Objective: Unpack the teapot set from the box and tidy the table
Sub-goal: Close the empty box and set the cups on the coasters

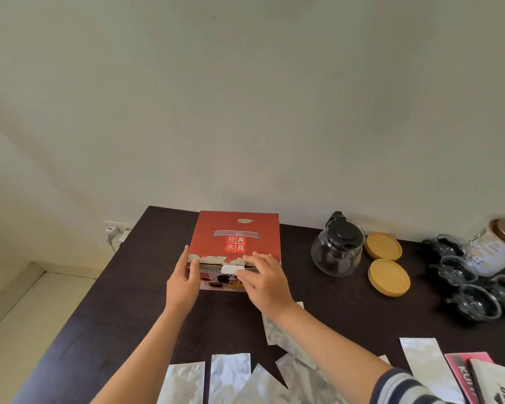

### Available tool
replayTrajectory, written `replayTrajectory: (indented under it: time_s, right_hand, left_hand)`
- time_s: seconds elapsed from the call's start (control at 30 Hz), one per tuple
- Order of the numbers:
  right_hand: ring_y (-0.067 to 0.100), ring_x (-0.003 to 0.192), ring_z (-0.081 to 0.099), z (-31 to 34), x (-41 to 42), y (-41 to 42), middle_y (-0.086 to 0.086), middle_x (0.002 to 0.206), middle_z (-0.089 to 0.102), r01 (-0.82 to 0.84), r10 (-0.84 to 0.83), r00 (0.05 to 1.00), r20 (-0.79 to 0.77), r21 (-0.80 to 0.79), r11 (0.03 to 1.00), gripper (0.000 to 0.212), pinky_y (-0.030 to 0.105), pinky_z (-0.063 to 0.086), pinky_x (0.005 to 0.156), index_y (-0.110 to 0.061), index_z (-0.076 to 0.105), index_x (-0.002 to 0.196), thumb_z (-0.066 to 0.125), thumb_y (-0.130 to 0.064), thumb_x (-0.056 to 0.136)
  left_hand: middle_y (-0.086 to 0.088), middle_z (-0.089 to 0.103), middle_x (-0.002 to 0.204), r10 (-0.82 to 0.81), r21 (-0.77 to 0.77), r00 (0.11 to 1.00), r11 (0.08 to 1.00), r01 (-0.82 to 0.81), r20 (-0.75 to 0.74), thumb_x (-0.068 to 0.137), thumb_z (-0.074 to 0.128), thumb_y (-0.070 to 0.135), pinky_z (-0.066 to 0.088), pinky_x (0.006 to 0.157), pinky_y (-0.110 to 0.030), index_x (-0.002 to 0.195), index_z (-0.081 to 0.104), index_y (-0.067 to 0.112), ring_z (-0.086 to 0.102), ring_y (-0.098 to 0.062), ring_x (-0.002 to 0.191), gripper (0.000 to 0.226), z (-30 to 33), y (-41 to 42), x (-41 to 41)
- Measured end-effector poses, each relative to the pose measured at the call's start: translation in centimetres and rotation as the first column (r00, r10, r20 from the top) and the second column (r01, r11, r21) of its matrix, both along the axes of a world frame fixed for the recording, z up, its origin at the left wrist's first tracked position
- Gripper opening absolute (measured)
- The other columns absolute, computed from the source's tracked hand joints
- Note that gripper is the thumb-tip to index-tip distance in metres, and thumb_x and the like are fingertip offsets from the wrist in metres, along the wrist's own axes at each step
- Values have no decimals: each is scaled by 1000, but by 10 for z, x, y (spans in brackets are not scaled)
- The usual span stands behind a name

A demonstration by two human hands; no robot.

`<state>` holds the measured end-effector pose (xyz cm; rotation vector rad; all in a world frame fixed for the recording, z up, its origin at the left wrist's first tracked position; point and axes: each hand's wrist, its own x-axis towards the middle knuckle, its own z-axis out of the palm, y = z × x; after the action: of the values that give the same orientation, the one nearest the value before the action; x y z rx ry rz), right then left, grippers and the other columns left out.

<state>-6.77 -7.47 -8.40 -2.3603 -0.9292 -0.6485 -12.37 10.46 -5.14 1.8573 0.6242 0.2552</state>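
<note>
From the head camera, a red box (236, 240) sits on a dark table (123, 287), close to the back edge where the tabletop meets a pale wall (245, 97). The left hand (183, 282) presses flat against the box's near left corner, fingers spread and loose, thumb on the front face. The right hand (264, 279) lies over the front edge, fingers curled on a white tab (230, 269) there; whether they pinch it I cannot tell.

To the left of the box the table is bare up to its left edge, beyond which a light floor (18, 316) shows, with a wall socket (115, 230) near the corner. To the right, apart from the box, stands a glass teapot (337, 249) with a black lid, then two round wooden lids (387, 277), then a cluster of small glass cups (461, 272) and a tin (496, 246) at the far right.

Silver pouches (231, 371) lie along the near edge beneath the forearms, and a pink packet (461, 374) at the lower right.
</note>
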Motion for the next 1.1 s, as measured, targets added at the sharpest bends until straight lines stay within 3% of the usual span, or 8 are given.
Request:
replayTrajectory:
  time_s: [0.2, 0.3, 0.43, 1.1]
  right_hand:
    - [28, 98, 66, 7, -3, 0, 6, 100, 71, -2, 2, 1000, 15, -3, 1000, 19, 41, 50, 89, -20, 77, 84, 85, -17, 67]
    - [25, 93, 66, 10, -1, 2, 4, 96, 70, 25, -23, 999, -39, 44, 999, 16, 36, 53, 80, -16, 75, 84, 84, -16, 70]
    - [22, 90, 66, 13, 2, 2, 4, 95, 69, 58, -45, 990, -133, 93, 994, 12, 30, 50, 80, -14, 74, 85, 80, -16, 75]
    - [25, 93, 62, 10, 12, -7, 2, 99, 68, -75, 80, 991, -107, 44, 996, 14, 35, 50, 80, -19, 77, 82, 84, -19, 69]
  left_hand:
    - [-2, 51, 137, -7, -9, 1000, 1000, 7, 4, 99, 41, 32, 45, 97, -35, 148, 28, 27, 51, -20, 122, 51, 2, -1, -1]
    - [-2, 51, 137, -7, -13, 1000, 1000, 7, 4, 99, 41, 32, 46, 95, -35, 148, 28, 28, 51, -19, 121, 50, 0, 0, -1]
    - [-3, 51, 137, -9, -10, 1000, 1000, 9, -7, 99, 40, 33, 48, 98, -41, 148, 29, 28, 52, -22, 122, 50, -2, 1, 0]
    - [-4, 51, 136, 78, 16, 993, 997, -77, -87, 100, 36, 35, 43, 102, -43, 146, 31, 28, 50, -23, 123, 46, -4, -8, 7]
